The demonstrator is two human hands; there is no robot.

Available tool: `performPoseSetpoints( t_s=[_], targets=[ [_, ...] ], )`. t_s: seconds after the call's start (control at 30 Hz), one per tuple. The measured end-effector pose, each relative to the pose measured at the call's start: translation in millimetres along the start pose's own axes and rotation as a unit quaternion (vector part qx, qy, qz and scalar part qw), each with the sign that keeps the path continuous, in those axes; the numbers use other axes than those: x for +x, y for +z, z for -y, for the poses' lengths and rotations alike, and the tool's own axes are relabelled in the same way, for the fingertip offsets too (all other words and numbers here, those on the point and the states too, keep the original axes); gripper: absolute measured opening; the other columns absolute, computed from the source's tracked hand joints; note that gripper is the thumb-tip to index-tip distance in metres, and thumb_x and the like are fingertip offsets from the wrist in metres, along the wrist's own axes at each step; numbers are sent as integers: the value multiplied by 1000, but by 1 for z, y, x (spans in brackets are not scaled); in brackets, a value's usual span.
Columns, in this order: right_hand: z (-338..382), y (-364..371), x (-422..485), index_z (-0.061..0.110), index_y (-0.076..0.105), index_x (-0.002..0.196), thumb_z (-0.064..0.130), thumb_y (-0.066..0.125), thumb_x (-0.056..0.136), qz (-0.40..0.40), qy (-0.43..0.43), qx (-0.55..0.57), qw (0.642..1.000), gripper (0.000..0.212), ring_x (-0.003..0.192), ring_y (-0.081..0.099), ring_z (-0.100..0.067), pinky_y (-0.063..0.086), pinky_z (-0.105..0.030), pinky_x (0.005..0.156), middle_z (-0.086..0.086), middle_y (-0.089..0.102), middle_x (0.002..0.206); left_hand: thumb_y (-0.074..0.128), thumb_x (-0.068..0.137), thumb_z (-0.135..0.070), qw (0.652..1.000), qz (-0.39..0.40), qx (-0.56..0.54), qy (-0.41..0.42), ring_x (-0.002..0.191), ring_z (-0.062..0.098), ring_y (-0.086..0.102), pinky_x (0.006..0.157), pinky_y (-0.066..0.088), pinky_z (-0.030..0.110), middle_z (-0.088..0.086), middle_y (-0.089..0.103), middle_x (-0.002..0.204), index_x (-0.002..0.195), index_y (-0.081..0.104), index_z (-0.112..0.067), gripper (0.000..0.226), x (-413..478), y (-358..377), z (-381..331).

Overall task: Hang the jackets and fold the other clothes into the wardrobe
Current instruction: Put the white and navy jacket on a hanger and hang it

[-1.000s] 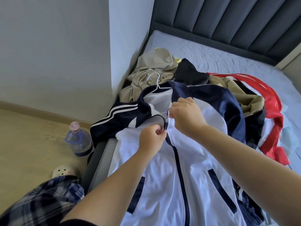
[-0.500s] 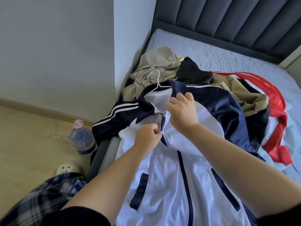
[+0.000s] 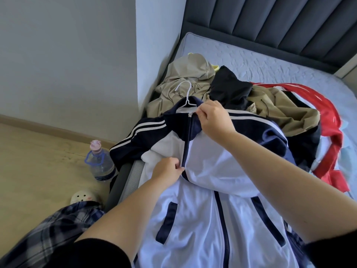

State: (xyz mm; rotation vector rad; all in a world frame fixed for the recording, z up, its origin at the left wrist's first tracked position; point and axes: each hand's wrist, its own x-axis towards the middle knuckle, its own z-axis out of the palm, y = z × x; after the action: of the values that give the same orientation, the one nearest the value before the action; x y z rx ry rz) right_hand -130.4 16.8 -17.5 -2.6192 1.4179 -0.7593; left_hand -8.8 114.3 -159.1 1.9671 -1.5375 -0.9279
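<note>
Your right hand [image 3: 214, 118] pinches the zipper pull at the collar of the white-and-navy jacket [image 3: 208, 190]. Your left hand [image 3: 167, 172] pinches its front near the bed's [image 3: 251, 62] left edge.

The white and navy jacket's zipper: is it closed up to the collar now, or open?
Closed. The zipper pull sits at the collar beside the right hand, and the navy zipper line runs unbroken down past the left hand.

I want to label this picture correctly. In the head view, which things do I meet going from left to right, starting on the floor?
Water bottle → left hand → white hanger hook → right hand → black garment → red garment.
</note>
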Motion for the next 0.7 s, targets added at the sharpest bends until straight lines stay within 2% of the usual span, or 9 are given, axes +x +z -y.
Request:
performPoseSetpoints(
  t_s=[0.07, 0.13, 0.27, 0.33, 0.43, 0.57, 0.63, 0.7],
  targets=[
    [-9, -1, 2, 5, 62, 113, 14, 40, 98, 13, 39, -51, 998, 28, 106, 48, -31, 38, -39, 93, -11, 60, 113, 64, 88, -28, 1000, -8, -20, -4, 53, 14, 41, 48, 29, 27, -4, 45, 55, 56, 39, -19, 41, 1, 0, 0],
    [-20, -4, 5, 8, 53, 124, 15, 37, 98, 50, 90, -124, 987, 31, 113, 46, -32, 34, -41, 98, -11, 56, 122, 64, 88, -27, 999, -13, -33, -6, 52, 13, 39, 48, 29, 26, -4, 46, 55, 55, 39, -18, 42, 1, 0, 0],
    [-30, -2, 9, 9, 49, 120, 17, 43, 93, 123, 133, -212, 960, 28, 116, 45, -33, 29, -44, 100, -12, 56, 120, 65, 88, -26, 999, -18, -44, 11, 67, 17, 54, 56, 39, 28, -1, 60, 69, 64, 51, -16, 29, 0, -2, 0],
    [-29, -1, 14, 8, 50, 117, 17, 44, 92, 132, 143, -221, 956, 27, 116, 44, -33, 30, -44, 100, -13, 55, 121, 64, 88, -24, 998, -26, -59, 24, 77, 19, 59, 65, 45, 30, -3, 64, 76, 72, 58, -15, 19, 0, -4, -1],
    [-30, 1, 19, 8, 50, 123, 17, 47, 90, 123, 135, -254, 950, 34, 123, 38, -34, 28, -43, 104, -14, 47, 131, 64, 87, -21, 993, -54, -94, 41, 80, 14, 60, 72, 48, 29, -8, 63, 79, 83, 64, -15, 8, 1, -7, -3],
    [-31, 2, 24, 8, 45, 127, 19, 46, 90, 176, 190, -222, 940, 38, 125, 39, -34, 27, -44, 105, -15, 48, 133, 63, 88, -19, 984, -75, -156, 42, 87, 11, 62, 80, 50, 25, -5, 68, 91, 95, 68, -15, 10, 3, -12, -4],
    [-29, 1, 27, 8, 48, 126, 22, 43, 90, 179, 219, -192, 940, 39, 125, 39, -34, 28, -45, 103, -16, 50, 131, 63, 89, -15, 978, -79, -186, 46, 90, 10, 62, 81, 48, 19, -4, 67, 97, 102, 68, -13, 14, 5, -15, -6],
    [-25, 1, 28, 9, 55, 119, 26, 39, 90, 168, 223, -186, 942, 38, 119, 42, -34, 29, -44, 99, -15, 55, 125, 62, 89, -12, 973, -85, -207, 52, 89, 8, 60, 75, 43, 6, -5, 65, 97, 105, 67, -13, 17, 5, -18, -9]
  ],
)
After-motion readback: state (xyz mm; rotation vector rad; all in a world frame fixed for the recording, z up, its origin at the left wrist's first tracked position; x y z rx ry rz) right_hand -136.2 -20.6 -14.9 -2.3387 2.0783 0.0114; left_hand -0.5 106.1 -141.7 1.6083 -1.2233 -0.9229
